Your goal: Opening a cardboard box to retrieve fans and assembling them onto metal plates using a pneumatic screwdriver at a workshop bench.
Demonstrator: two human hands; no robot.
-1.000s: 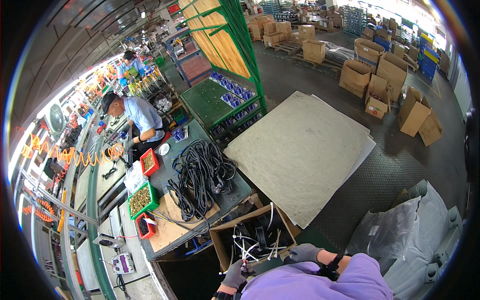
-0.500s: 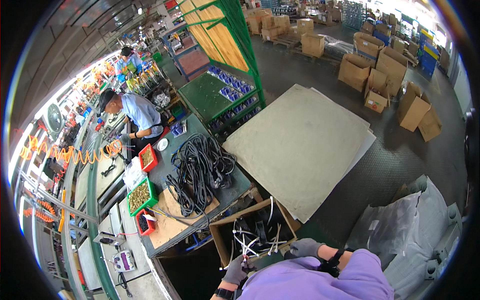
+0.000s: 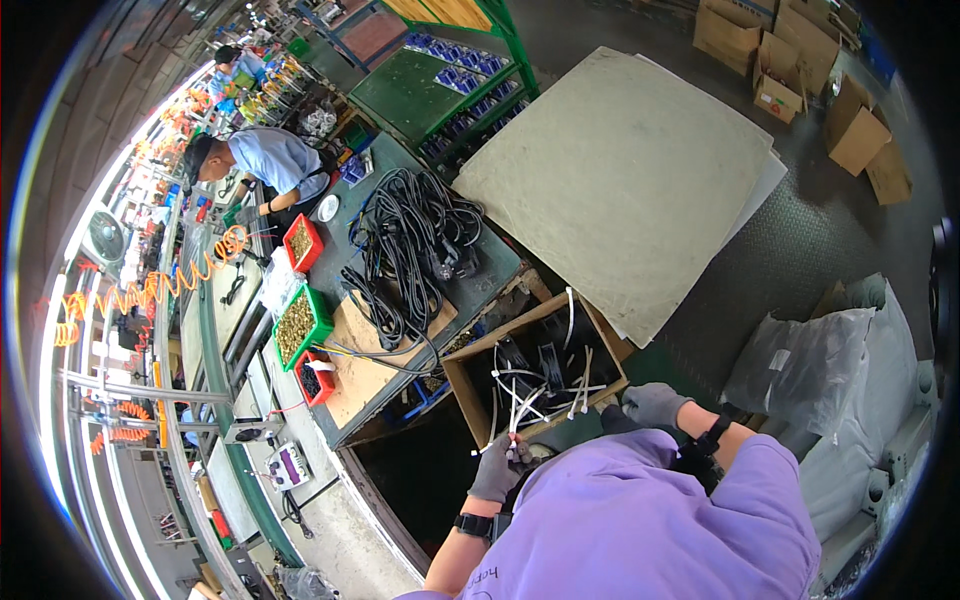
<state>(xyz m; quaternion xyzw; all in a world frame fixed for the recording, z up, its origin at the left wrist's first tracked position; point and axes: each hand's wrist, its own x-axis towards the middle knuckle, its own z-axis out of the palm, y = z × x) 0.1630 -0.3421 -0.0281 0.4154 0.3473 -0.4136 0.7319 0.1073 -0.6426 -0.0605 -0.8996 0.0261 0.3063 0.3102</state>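
Observation:
My left hand, in a grey glove, grips a bunch of white cable ties that fan out from the fingers over the near edge of an open cardboard box. Inside the box lie black parts, with more loose white ties across its right side. Near the box's right front corner, my gloved right hand is closed with its fingers curled. What it holds, if anything, is hidden.
Left of the box, a workbench carries coiled black cables, a green bin of brass-coloured parts and red bins. A large grey board lies beyond the box. Plastic-wrapped goods stand at right. A co-worker bends over the line.
The view has tipped downward, so the bench and box sit higher in the picture. My left hand keeps hold of the cable ties; my right hand stays closed near the box corner.

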